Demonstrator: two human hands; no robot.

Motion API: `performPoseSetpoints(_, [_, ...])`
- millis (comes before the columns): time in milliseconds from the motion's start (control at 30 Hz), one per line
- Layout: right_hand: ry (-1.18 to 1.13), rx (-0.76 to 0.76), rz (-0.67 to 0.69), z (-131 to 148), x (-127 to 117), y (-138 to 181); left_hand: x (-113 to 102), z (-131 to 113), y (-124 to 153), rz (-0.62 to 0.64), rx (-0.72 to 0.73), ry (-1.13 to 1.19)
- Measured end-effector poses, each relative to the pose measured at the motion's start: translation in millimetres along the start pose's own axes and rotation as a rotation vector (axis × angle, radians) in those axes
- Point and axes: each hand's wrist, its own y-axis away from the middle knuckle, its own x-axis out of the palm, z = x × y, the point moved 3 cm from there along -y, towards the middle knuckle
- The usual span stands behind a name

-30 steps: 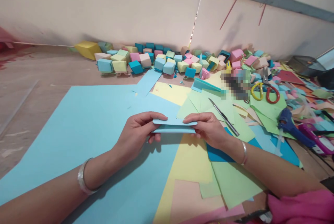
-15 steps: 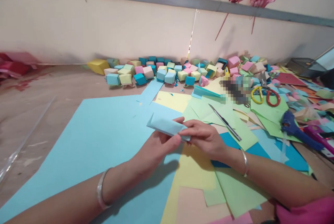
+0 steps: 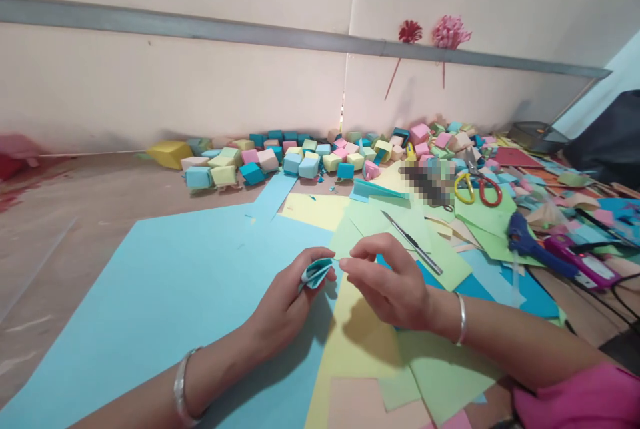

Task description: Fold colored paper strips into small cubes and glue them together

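Observation:
A folded piece of light blue paper (image 3: 316,273) is gripped in my left hand (image 3: 293,299), its layered end turned toward me. Just right of it my right hand (image 3: 390,282) hovers with fingers curved and apart, nothing in them. The right fingertips come very close to the paper's edge; I cannot tell whether they touch. Under my left arm lies a large light blue sheet (image 3: 200,282). Beneath my right hand are a yellow sheet (image 3: 360,349) and a green sheet (image 3: 445,362).
Small coloured paper boxes (image 3: 300,162) line the wall. At the right lie a craft knife (image 3: 413,242), scissors (image 3: 477,189) with yellow and red handles, a blue glue gun (image 3: 540,252) and a magenta tool (image 3: 583,262). Two paper flowers (image 3: 450,33) hang on the wall rail.
My right hand has let go of the folded paper and its fingers have spread. My left hand has turned the paper so its end shows. The view has shifted right and up.

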Motion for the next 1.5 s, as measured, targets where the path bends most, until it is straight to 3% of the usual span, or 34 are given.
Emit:
performPoseSetpoints(267, [0.009, -0.119, 0.013, 4, 3, 3, 3, 4, 2, 0.074, 0.135, -0.294])
performPoseSetpoints(433, [-0.043, -0.096, 0.06, 0, 5, 3, 4, 8, 2, 0.085, 0.24, -0.4])
performPoseSetpoints(567, [0.069, -0.228, 0.105, 0, 3, 1, 3, 9, 3, 0.087, 0.284, -0.427])
performPoseSetpoints(700, [0.089, -0.311, 0.238, -4, 4, -12, 4, 4, 3, 0.157, 0.27, -0.352])
performPoseSetpoints(800, [-0.027, -0.271, 0.27, -6, 6, -27, 3, -4, 4, 0.167, 0.223, -0.271])
performPoseSetpoints(1033, [-0.258, -0.056, 0.13, -6, 9, -45, -5, -18, 10, 0.077, 0.178, -0.126])
performPoseSetpoints(1200, [-0.271, -0.052, 0.019, -3, 9, -42, -2, -23, 11, 0.083, 0.163, -0.073])
performPoseSetpoints(1333, [-0.249, -0.07, 0.015, -4, 9, -40, 1, -17, 11, 0.101, 0.136, -0.02])
performPoseSetpoints(1500, [-0.34, -0.07, 0.064, -10, 9, -45, -2, -15, 13, 0.033, 0.11, -0.037])
